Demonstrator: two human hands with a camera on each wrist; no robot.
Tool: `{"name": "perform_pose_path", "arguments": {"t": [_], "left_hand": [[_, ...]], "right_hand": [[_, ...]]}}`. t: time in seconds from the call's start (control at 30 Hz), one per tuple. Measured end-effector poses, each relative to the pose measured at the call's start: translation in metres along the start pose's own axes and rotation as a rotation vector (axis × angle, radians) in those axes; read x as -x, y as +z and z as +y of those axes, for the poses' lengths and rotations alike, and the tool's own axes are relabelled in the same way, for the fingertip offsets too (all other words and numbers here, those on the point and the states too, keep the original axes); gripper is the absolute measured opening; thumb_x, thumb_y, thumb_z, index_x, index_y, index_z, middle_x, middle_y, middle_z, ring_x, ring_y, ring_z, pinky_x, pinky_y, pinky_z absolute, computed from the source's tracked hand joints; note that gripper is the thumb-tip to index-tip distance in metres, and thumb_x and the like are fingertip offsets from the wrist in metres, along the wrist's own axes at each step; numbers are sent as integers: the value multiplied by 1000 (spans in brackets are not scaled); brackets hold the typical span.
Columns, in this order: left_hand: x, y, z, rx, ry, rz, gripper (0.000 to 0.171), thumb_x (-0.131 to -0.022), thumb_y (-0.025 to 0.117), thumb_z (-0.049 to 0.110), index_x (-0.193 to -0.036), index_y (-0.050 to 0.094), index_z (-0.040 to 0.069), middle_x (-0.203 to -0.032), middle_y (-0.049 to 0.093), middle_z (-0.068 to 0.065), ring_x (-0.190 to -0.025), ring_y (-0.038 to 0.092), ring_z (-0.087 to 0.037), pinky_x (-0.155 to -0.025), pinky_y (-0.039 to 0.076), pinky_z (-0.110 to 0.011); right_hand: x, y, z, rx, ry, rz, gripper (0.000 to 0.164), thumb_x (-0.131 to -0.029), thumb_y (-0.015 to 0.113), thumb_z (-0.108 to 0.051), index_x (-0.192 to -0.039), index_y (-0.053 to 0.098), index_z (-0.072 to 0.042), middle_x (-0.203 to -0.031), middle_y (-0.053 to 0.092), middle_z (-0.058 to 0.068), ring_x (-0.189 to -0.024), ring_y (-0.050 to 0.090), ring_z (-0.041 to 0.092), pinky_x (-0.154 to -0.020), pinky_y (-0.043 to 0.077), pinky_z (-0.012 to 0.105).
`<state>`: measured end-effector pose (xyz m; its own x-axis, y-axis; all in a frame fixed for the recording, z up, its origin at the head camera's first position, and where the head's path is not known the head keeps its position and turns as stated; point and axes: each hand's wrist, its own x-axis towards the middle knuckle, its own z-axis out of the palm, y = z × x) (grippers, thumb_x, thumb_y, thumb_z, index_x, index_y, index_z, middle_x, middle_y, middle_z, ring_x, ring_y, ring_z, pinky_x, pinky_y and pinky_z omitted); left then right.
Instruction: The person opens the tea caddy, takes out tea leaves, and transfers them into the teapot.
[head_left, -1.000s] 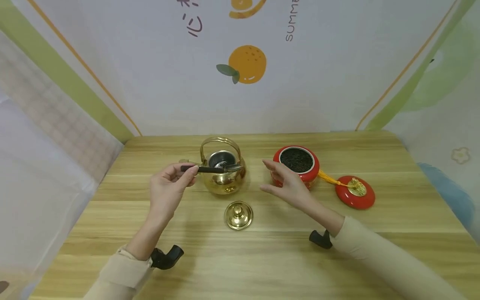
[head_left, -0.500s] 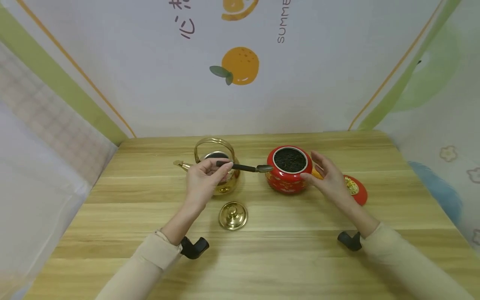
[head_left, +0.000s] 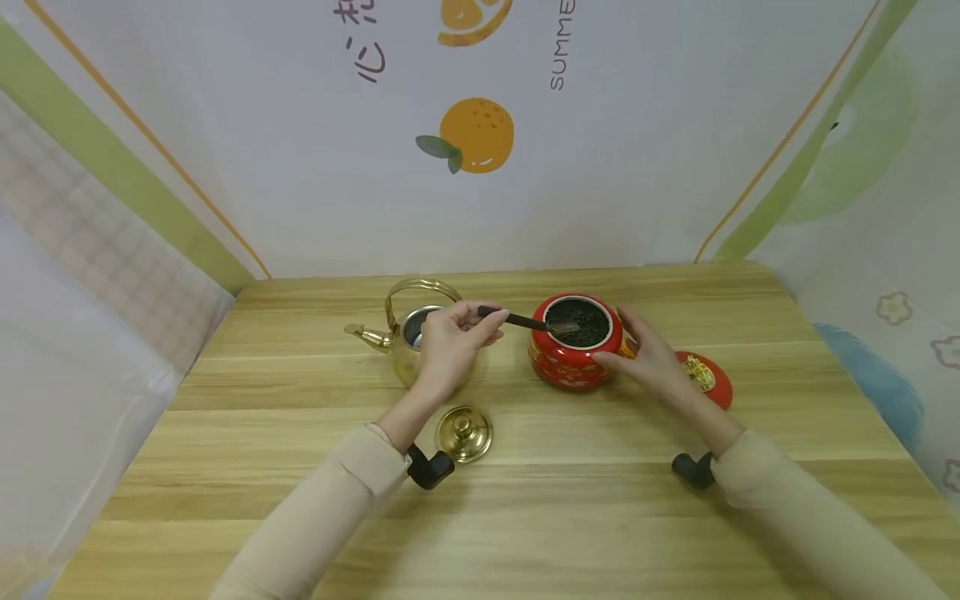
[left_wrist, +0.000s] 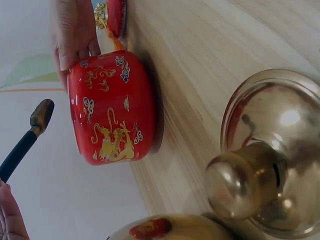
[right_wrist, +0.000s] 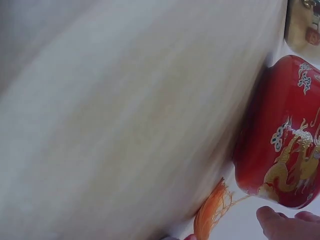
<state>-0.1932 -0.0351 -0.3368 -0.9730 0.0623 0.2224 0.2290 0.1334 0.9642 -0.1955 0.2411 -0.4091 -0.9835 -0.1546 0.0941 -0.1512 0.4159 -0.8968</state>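
My left hand (head_left: 453,342) pinches the black handle of a small tea scoop (head_left: 517,321). In the left wrist view the scoop's metal tip (left_wrist: 42,116) hovers just above the mouth of a red tea jar (head_left: 573,371). Dark loose tea leaves (head_left: 585,317) fill the jar nearly to its pale rim. My right hand (head_left: 652,358) holds the jar's right side, thumb at the front and fingers behind. A gold dragon (right_wrist: 295,162) decorates the jar. Partly behind my left hand stands a brass kettle (head_left: 408,358), uncovered, its handle raised.
The kettle's brass lid (head_left: 464,433) lies in front of the kettle, knob up. A red jar lid (head_left: 716,383) with a gold emblem lies right of the jar, partly behind my right hand. An orange tassel (right_wrist: 212,212) hangs by the jar. A white printed cloth (head_left: 600,183) rises behind the table.
My left hand has carried the scoop rightward from over the kettle to over the tea jar. My right hand has moved rightward across to the jar's right side and taken hold there.
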Motion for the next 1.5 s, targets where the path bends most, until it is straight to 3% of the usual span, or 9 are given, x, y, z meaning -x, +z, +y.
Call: {"name": "perform_pose_path", "arguments": {"t": [0.4, 0.7, 0.97, 1.27, 1.5], "left_hand": [[-16, 19, -16, -56, 48, -11, 19, -82, 73, 12, -93, 71, -3, -83, 71, -18, -64, 69, -14, -63, 58, -24], [-21, 20, -12, -225, 166, -87, 16, -84, 71, 15, -90, 72, 1, -77, 71, -13, -67, 69, -25, -57, 55, -22], [-25, 19, -5, -353, 213, -125, 16, -85, 70, 19, -90, 73, 4, -74, 72, -9, -66, 69, -22, -52, 50, -18], [-29, 23, -7, -427, 184, -167, 14, -87, 69, 20, -91, 73, 7, -77, 72, -9, -66, 67, -14, -52, 46, -17], [-30, 30, -10, -357, 133, -212, 16, -86, 69, 17, -91, 72, 3, -78, 72, -12, -69, 68, -21, -52, 45, -15]], "right_hand": [[-4, 5, 2, -138, 2, -38, 83, -86, 67, -5, -148, 14, 5, -152, 20, 23, -140, 23, 37, -109, 29, 41], [-5, 6, 3, -153, -1, -30, 82, -86, 67, -4, -148, 14, 5, -153, 19, 23, -140, 21, 36, -110, 27, 40], [-4, 6, 4, -120, 11, -24, 83, -86, 67, -6, -148, 13, 4, -154, 18, 22, -140, 21, 35, -109, 29, 38], [-5, 6, 5, -120, -8, -20, 83, -86, 67, -5, -148, 14, 5, -153, 18, 24, -140, 21, 36, -110, 27, 42], [-6, 7, 7, -114, -3, -18, 83, -86, 68, -6, -148, 14, 3, -154, 17, 22, -140, 22, 34, -109, 29, 40]]}}
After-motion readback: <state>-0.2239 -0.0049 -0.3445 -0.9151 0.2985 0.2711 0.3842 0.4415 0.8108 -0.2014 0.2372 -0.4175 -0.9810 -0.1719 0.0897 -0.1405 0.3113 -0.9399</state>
